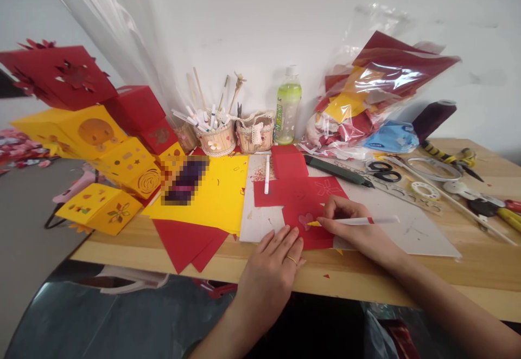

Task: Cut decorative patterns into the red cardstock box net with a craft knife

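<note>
Red card [321, 238] lies under the flat, unclenched fingers of the left hand [272, 261], which press its near left edge and grasp nothing. Just past them the right hand [345, 219] pinches a white marker [358, 221], its yellow tip at a heart [305, 221] between both hands' fingertips: outlining or colouring seems under way, and the next stroke likely calls for a steady card. Farther off on the card sits a flower outline [325, 187].

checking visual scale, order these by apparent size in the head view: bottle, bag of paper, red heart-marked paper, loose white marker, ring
1. bag of paper
2. red heart-marked paper, partly covered
3. bottle
4. loose white marker
5. ring
</note>
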